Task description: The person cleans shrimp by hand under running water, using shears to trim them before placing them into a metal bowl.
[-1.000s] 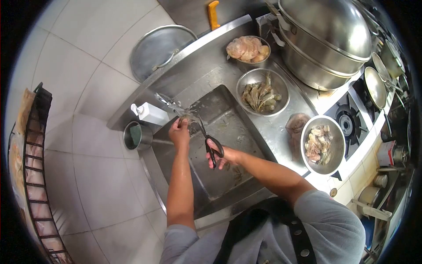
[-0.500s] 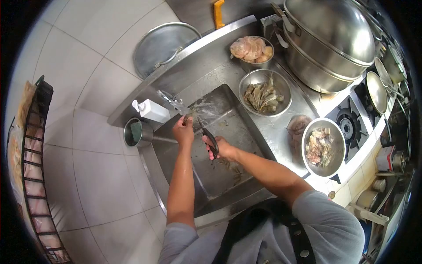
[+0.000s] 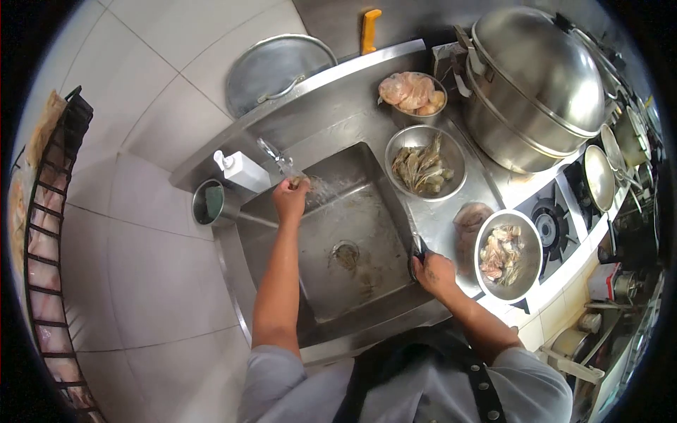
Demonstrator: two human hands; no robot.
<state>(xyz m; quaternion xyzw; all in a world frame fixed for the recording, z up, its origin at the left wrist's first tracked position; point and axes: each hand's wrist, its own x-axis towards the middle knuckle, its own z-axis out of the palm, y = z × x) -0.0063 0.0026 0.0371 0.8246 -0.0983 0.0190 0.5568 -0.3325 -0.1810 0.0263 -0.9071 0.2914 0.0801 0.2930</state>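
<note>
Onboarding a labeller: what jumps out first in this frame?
The left hand holds a shrimp under the running tap at the far edge of the steel sink. The right hand grips scissors at the sink's right rim. Right of the sink sit a bowl of whole shrimp and a bowl of scraps.

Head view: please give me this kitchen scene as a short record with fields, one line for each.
left hand: holds a shrimp under the running tap
right hand: at the sink's right edge, gripping dark scissors
sink: steel, wet, scraps at the drain
bowl of shrimp: on the counter behind the sink
bowl of scraps: right of the right hand
soap bottle: left of the tap
</note>
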